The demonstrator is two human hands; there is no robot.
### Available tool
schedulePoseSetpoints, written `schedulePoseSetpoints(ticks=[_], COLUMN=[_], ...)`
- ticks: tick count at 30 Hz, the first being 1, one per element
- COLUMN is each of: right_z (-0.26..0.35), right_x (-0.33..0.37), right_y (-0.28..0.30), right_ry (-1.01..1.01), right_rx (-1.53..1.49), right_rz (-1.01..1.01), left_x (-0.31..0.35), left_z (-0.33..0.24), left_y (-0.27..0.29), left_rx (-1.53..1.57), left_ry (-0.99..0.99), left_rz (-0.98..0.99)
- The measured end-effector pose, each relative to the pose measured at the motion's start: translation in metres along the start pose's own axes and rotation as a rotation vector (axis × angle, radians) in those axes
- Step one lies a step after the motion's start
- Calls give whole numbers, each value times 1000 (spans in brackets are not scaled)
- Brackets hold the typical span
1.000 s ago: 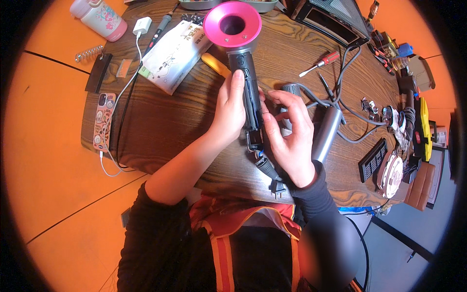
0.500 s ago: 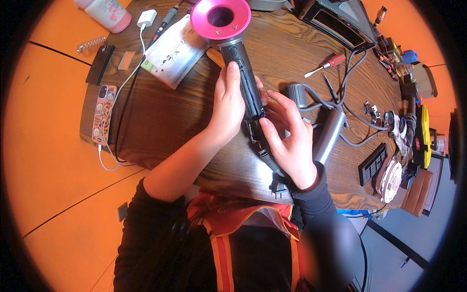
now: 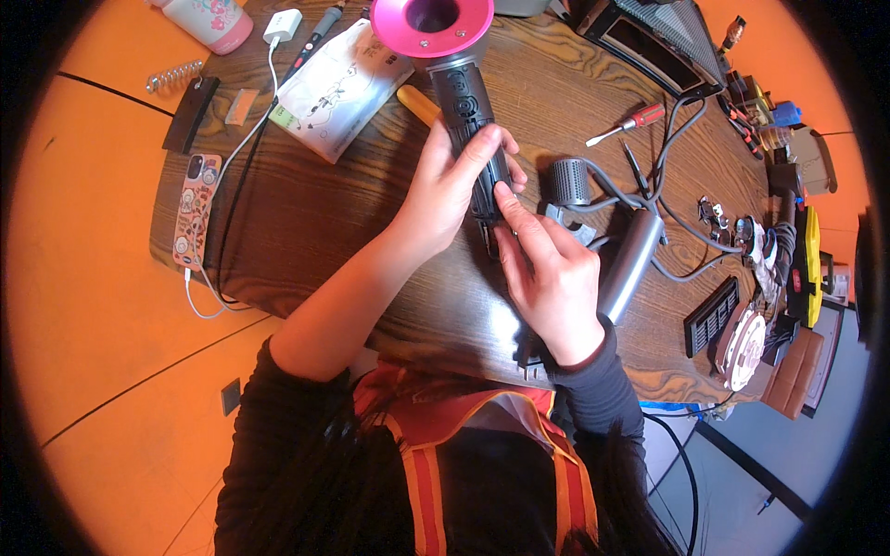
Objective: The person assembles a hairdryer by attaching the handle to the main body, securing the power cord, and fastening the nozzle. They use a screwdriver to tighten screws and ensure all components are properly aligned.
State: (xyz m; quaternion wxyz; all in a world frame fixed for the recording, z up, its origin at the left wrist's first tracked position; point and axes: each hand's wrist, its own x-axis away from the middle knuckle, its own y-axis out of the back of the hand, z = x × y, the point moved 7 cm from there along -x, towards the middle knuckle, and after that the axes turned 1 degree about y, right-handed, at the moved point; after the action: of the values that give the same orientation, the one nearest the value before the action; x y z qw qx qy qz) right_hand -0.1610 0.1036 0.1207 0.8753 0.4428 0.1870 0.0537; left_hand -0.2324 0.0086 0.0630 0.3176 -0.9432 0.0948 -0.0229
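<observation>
A hair dryer (image 3: 463, 102) with a bright pink ring head and a bared black inner handle is held up over the table, head pointing away from me. My left hand (image 3: 451, 181) wraps round the handle, its thumb lying across the front. At the handle's lower end, my right hand (image 3: 553, 269) has its index finger pressed on the black core and its other fingers curled beside it. They partly hide the cord end. Just right of the hands lie a grey perforated filter cage (image 3: 569, 183), a curved grey piece (image 3: 572, 226) and a silver tube (image 3: 630, 259).
A red-handled screwdriver (image 3: 640, 118) and a grey cord (image 3: 669, 167) lie to the right. Further right are a black slotted part (image 3: 712, 316) and a round pale case (image 3: 742, 347). On the left are a white packet (image 3: 338, 93), a phone (image 3: 196, 208) and a pink-white bottle (image 3: 213, 23).
My right hand has moved up and inward, its index finger now on the handle's core. My left thumb has slid down across the handle. The curved grey piece shows more fully.
</observation>
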Motion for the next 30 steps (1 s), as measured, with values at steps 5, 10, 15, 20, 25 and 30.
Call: schedulePoseSetpoints(ticks=[5,10,15,20,25,30], right_z=[-10,-47,-44,-39,-38,-36], right_x=[-2,1,-1,-3,-3,-1], right_y=[9,0,-18,-31,-33,-32], right_ry=[16,-356,-399,-421,-463,-513], right_rx=[-224,-799,-828,-962,-978,-1099], right_rz=[-163,-238,-9,112,103,69], left_x=[0,0,3,5,5,7], left_z=[2,3,8,13,14,15], left_y=[1,0,-9,-12,-12,-13], left_rx=[96,89,90,3,-59,127], left_ry=[13,8,21,42,32,132], left_rz=[4,34,60,67,59,124])
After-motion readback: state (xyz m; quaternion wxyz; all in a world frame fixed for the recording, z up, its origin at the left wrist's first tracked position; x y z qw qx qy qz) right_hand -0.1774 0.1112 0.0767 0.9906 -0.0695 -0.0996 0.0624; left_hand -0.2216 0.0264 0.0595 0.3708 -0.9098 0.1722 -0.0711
